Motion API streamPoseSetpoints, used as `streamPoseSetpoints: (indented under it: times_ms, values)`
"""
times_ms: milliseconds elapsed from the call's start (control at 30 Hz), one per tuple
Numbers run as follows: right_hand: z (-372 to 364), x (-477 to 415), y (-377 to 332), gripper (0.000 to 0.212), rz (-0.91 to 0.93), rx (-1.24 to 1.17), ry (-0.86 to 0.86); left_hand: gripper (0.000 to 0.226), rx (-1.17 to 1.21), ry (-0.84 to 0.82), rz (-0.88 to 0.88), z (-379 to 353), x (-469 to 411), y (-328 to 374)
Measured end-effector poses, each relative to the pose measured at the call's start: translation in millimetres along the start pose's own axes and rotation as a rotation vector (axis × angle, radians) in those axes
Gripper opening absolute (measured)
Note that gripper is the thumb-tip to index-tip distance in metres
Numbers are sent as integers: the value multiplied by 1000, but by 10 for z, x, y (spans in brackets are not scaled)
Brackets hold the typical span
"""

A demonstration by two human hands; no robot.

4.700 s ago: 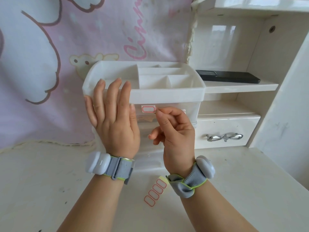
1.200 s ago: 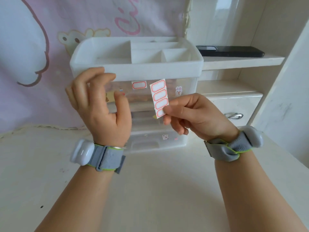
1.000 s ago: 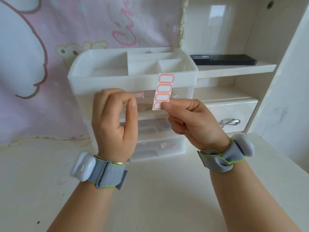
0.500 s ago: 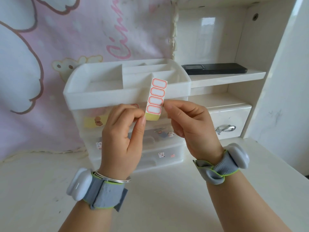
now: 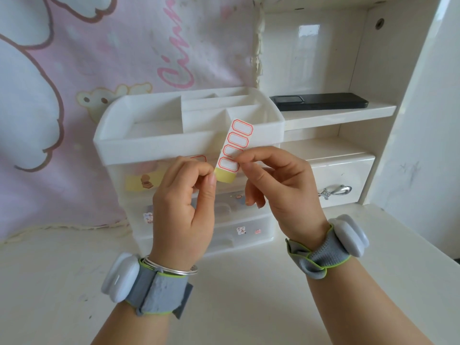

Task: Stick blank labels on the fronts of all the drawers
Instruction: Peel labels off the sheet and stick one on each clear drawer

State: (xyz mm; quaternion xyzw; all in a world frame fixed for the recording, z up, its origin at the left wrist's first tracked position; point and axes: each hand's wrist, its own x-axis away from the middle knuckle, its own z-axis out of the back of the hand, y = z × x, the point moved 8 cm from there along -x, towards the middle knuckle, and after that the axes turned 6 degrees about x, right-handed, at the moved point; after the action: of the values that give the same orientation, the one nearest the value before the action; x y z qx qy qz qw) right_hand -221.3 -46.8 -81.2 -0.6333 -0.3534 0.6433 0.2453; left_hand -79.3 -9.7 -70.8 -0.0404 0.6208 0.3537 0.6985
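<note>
A clear plastic drawer unit (image 5: 119, 185) with a white divided tray on top stands on the desk against the wall. A red-edged blank label (image 5: 200, 158) sticks on its top drawer front, mostly hidden behind my left hand. I hold a strip of several red-edged blank labels (image 5: 234, 148) upright in front of the unit. My right hand (image 5: 278, 185) pinches the strip's right edge near the lowest label. My left hand (image 5: 184, 202) pinches at the strip's lower left corner, by the yellow backing. The lower drawers (image 5: 254, 227) carry only small stickers.
A black phone (image 5: 321, 102) lies on the white shelf to the right. Below it is a white desk drawer with a metal handle (image 5: 334, 191). A pink cartoon cloth (image 5: 74, 70) hangs behind. The white desk top (image 5: 249, 282) spreads under my forearms.
Since 4.7 s ago my right hand left the stuck label and picked the strip off the desk. In the last second both hands have closed together on the strip's lower end.
</note>
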Motion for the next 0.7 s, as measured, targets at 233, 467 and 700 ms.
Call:
streamPoseSetpoints:
  times_ms: [233, 467, 700]
  values:
    - [-54, -13, 10, 31, -19, 112, -50, 17, -75, -3, -32, 1, 1, 19]
    - [-36, -20, 2, 32, -3, 141, -9, 15, -100, -2, -29, 8, -1, 34]
    - [-37, 2, 15, 29, 5, 129, 10, 13, -124, 14, -43, 30, -12, 65]
